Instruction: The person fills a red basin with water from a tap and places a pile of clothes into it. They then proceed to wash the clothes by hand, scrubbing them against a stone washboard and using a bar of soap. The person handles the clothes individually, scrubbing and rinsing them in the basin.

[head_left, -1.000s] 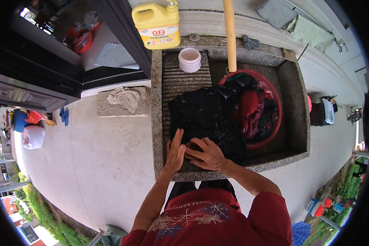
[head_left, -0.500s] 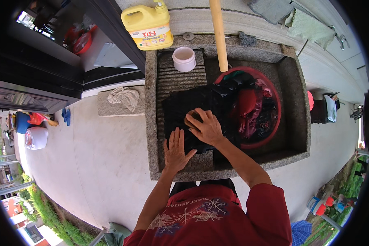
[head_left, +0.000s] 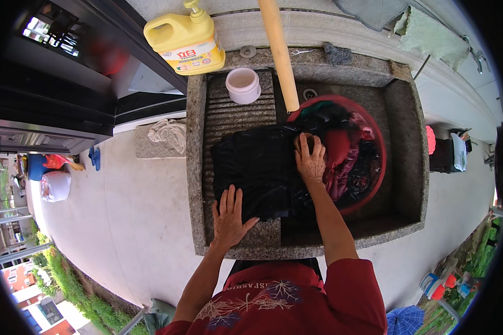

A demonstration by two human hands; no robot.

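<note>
Right hand (head_left: 311, 161) has slid up the black garment (head_left: 262, 170), gripping a fold; left hand (head_left: 229, 215) lies spread, pinning the hem — wet cloth could slip off the ribbed washboard (head_left: 229, 114).

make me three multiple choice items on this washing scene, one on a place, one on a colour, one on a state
1. Where does the white cup stand?
A. at the far end of the ribbed washboard
B. inside the basin
C. on the ground

2. What colour is the basin?
A. blue
B. red
C. white

3. How is the left hand?
A. clenched in a fist
B. flat, fingers spread, at the near edge of the black garment
C. gripping the wooden pole

Answers:
1 A, the cup sits on the ribbed stone near the yellow jug.
2 B, its rim shows red around the clothes.
3 B, the palm lies open on cloth and stone.
</note>
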